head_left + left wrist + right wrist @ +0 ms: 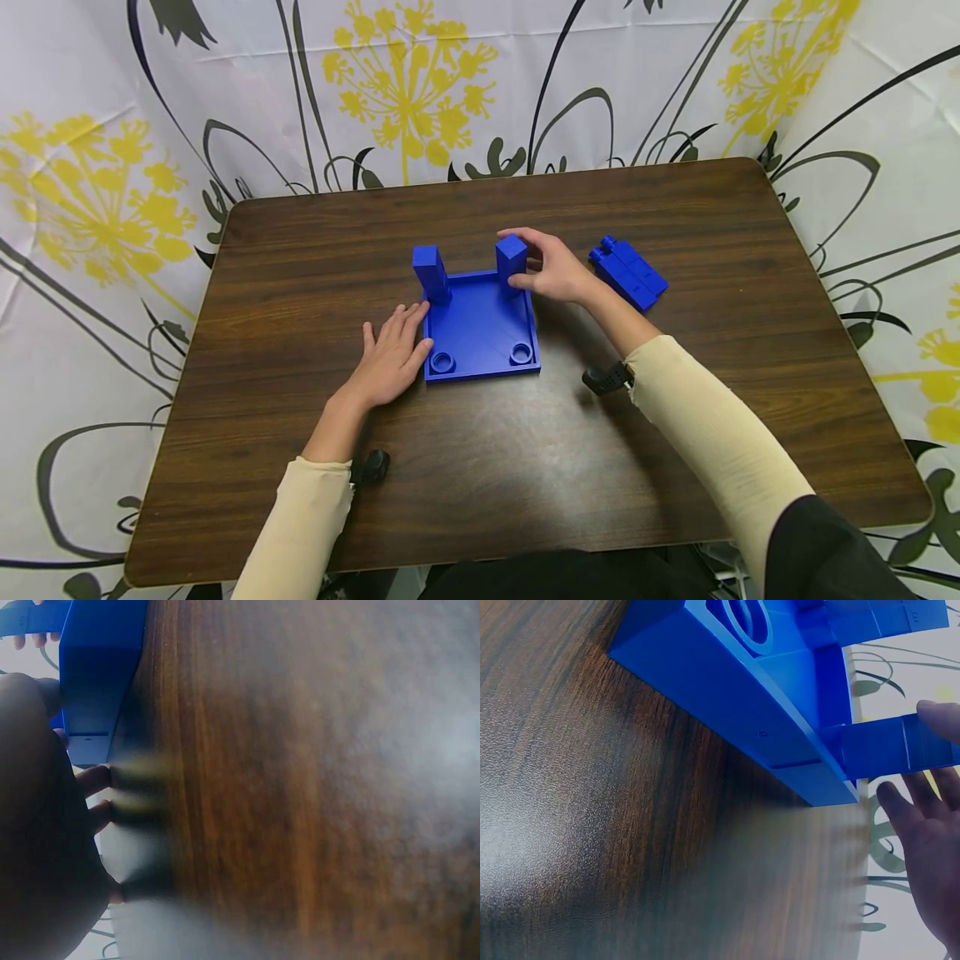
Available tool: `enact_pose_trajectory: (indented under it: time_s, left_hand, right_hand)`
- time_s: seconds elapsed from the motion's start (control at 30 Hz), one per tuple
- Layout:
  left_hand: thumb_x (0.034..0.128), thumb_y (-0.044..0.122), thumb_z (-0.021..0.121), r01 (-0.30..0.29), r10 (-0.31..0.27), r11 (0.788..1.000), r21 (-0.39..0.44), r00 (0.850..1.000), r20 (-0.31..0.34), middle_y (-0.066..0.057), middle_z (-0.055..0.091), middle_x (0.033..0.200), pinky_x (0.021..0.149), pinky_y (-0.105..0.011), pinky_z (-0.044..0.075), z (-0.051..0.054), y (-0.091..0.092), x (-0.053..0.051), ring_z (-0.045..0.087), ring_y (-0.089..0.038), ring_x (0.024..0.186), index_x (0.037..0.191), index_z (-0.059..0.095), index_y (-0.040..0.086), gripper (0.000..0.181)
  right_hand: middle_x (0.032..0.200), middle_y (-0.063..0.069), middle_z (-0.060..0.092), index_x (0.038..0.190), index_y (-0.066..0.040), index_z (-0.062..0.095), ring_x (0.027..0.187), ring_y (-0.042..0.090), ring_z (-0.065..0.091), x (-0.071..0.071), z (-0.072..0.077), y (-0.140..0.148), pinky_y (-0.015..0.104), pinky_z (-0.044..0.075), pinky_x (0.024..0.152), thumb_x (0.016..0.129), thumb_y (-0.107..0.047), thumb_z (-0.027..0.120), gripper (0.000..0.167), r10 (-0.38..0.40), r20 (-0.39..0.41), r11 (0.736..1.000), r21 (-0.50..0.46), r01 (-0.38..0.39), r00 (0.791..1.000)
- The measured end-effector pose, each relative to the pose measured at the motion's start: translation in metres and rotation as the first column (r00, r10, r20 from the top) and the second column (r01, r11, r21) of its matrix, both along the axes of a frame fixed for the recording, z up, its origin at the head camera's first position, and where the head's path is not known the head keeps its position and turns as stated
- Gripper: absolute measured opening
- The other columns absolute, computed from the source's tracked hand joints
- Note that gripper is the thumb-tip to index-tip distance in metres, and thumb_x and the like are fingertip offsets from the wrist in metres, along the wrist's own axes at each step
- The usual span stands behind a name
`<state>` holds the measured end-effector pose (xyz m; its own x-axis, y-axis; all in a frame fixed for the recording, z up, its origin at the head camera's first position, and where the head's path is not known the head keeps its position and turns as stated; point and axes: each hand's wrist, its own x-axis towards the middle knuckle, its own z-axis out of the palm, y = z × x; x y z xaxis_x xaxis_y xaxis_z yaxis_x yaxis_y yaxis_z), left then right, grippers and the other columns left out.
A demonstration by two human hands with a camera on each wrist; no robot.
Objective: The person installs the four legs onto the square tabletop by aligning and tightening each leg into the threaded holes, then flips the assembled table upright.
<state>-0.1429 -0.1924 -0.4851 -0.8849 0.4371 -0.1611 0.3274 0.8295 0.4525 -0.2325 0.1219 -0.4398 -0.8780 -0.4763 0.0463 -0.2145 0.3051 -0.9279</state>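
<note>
A shallow square blue tray (483, 332) with raised sides lies on the table, with round sockets in its two near corners. Blue square legs stand upright in its far corners, a left leg (430, 268) and a right leg (512, 255). My right hand (555, 268) grips the right leg between thumb and fingers; the right wrist view shows this leg (881, 746) rising from the tray's corner. Against the tray's left side, my left hand (388, 357) rests with fingers spread and straight, its fingertips touching the edge. How the leg's foot sits in its corner is hidden.
Two more blue legs (628, 273) lie side by side on the brown wooden table (712, 400), right of my right hand. A patterned curtain (262, 92) hangs behind the table and along its sides.
</note>
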Motion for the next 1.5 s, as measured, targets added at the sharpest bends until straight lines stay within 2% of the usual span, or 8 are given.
enact_pose_trajectory:
  time_s: [0.13, 0.4, 0.8, 1.03, 1.33, 1.5]
  left_hand:
    - [0.1056, 0.049, 0.027, 0.001, -0.001, 1.0, 0.003, 1.0, -0.001, -0.007, 0.013, 0.163, 0.106, -0.07, -0.008, 0.0, 0.0, 0.0, 0.002, -0.03, 0.149, 0.159, 0.008, 0.024, 0.062]
    - [0.1057, 0.048, 0.027, 0.002, -0.002, 1.0, 0.006, 1.0, -0.006, -0.008, 0.014, 0.163, 0.106, -0.07, -0.008, -0.002, 0.0, 0.001, 0.003, -0.03, 0.149, 0.159, 0.009, 0.023, 0.062]
    - [0.106, 0.047, 0.027, 0.002, -0.002, 1.0, 0.011, 1.0, -0.006, -0.009, 0.013, 0.163, 0.105, -0.071, -0.008, -0.003, -0.001, -0.001, 0.003, -0.031, 0.149, 0.159, 0.008, 0.023, 0.062]
    - [0.1054, 0.05, 0.027, 0.001, -0.001, 1.0, 0.005, 1.0, -0.01, -0.008, 0.013, 0.163, 0.106, -0.07, -0.008, -0.003, -0.001, 0.0, 0.003, -0.03, 0.149, 0.159, 0.009, 0.023, 0.063]
    - [0.1055, 0.049, 0.027, 0.001, -0.001, 1.0, 0.007, 1.0, -0.012, -0.008, 0.013, 0.163, 0.106, -0.07, -0.008, -0.002, 0.0, 0.0, 0.003, -0.03, 0.149, 0.159, 0.008, 0.023, 0.062]
    - [0.1053, 0.05, 0.026, 0.001, -0.001, 1.0, -0.003, 1.0, 0.0, -0.008, 0.013, 0.163, 0.106, -0.069, -0.008, -0.001, 0.0, 0.0, 0.002, -0.03, 0.149, 0.159, 0.008, 0.023, 0.063]
  right_hand:
    - [0.135, 0.017, 0.055, 0.139, -0.002, 0.051, 0.125, 0.032, 0.053, 0.0, -0.001, 0.0, 0.047, 0.042, 0.102, 0.083, 0.001, 0.074, 0.06, -0.006, 0.003, 1.0, -0.005, 0.006, 1.0]
    - [0.121, 0.019, 0.061, 0.13, 0.004, 0.054, 0.115, 0.031, 0.059, 0.004, -0.002, -0.004, 0.039, 0.048, 0.096, 0.081, -0.003, 0.079, 0.056, -0.084, -0.02, 0.995, 0.05, 0.085, 0.996]
    - [0.111, 0.015, 0.065, 0.119, 0.0, 0.06, 0.108, 0.027, 0.062, 0.005, -0.005, -0.007, 0.039, 0.051, 0.092, 0.08, -0.01, 0.082, 0.046, -0.149, -0.056, 0.982, 0.106, 0.154, 0.987]
    - [0.112, 0.013, 0.067, 0.119, -0.003, 0.061, 0.107, 0.028, 0.064, 0.006, -0.006, -0.009, 0.04, 0.049, 0.092, 0.08, -0.017, 0.083, 0.047, -0.193, -0.098, 0.967, 0.15, 0.207, 0.976]
    - [0.106, 0.011, 0.07, 0.111, -0.005, 0.063, 0.103, 0.026, 0.065, 0.01, -0.008, -0.012, 0.043, 0.049, 0.09, 0.08, -0.02, 0.083, 0.04, -0.246, -0.14, 0.951, 0.155, 0.266, 0.959]
    - [0.11, 0.013, 0.069, 0.114, -0.004, 0.063, 0.103, 0.028, 0.067, 0.014, -0.012, -0.014, 0.041, 0.052, 0.087, 0.081, -0.019, 0.082, 0.041, -0.277, -0.137, 0.946, 0.133, 0.295, 0.951]
